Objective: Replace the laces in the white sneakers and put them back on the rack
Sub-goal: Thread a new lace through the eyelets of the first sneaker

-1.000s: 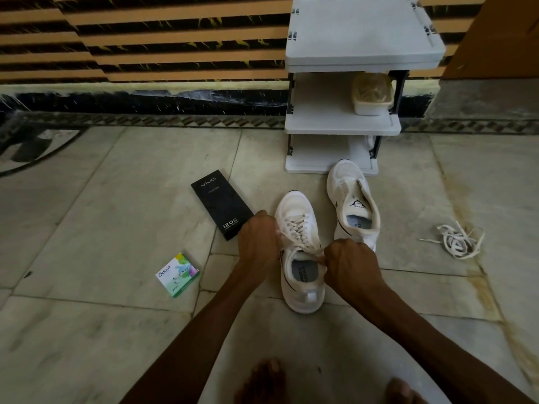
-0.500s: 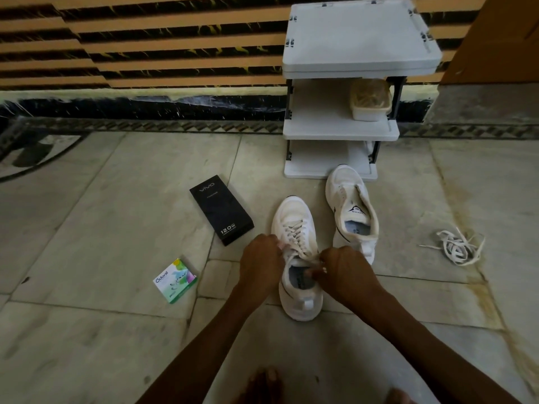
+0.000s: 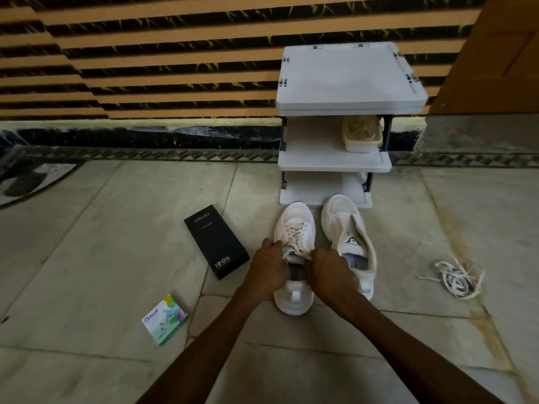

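Note:
Two white sneakers stand on the stone floor in front of the white rack [image 3: 335, 164]. The left sneaker [image 3: 294, 225] is laced; its lace ends run back to my hands at the shoe's opening. My left hand [image 3: 269, 268] pinches the lace at the left side of the tongue. My right hand [image 3: 328, 271] is closed on the lace at the right side. Both hands cover the shoe's middle. The right sneaker [image 3: 348, 234] has no lace and leans with its tongue open. A loose white lace [image 3: 458, 279] lies bundled on the floor at the right.
A black phone box [image 3: 216, 248] lies left of the sneakers, and a small green and white carton [image 3: 165, 319] lies nearer to me. A beige container [image 3: 362, 135] sits on the rack's middle shelf. A striped wall stands behind.
My hands have come closer together over the laced sneaker's opening, drawing the lace ends inward. The view has tilted up, showing more of the rack and wall.

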`<state>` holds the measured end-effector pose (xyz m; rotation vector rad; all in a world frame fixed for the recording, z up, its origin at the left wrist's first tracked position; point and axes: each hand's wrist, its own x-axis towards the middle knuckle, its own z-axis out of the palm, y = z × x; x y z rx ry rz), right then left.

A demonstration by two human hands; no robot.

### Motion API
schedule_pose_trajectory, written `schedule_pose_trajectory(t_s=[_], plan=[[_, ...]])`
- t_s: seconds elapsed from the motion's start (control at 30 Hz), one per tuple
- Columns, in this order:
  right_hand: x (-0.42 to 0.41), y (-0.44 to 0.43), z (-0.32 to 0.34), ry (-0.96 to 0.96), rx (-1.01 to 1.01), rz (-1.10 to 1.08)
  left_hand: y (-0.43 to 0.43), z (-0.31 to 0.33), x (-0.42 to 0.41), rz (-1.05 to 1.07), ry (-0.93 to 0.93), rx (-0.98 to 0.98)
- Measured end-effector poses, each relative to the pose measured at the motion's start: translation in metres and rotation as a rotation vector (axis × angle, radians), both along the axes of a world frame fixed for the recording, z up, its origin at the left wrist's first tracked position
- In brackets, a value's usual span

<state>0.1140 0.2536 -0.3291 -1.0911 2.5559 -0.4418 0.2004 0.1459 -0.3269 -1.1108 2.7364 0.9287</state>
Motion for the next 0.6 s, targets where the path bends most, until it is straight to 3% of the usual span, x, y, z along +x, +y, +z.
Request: schedule_pose_trajectory(t_s=[0.27, 0.37, 0.47, 0.53, 0.6], plan=[[-0.025, -0.027, -0.003, -0.006, 0.023, 0.014, -0.023, -0.004, -0.022, 0.020, -0.011, 0.006], [-0.036, -0.021, 0.002, -0.093, -0.028, 0.004, -0.021, -0.002, -0.020, 0.061, 0.005, -0.033], [-0.048, 0.004, 0.019, -0.008, -0.180, -0.065, -0.009, 0.004, -0.018, 0.106, 0.229, -0.211], [-0.058, 0.024, 0.027, 0.155, -0.247, -0.120, 0.001, 0.012, -0.024, 0.071, 0.406, -0.179], [-0.070, 0.040, 0.026, 0.235, -0.134, -0.123, 0.012, 0.017, -0.037, -0.012, 0.462, -0.103]])
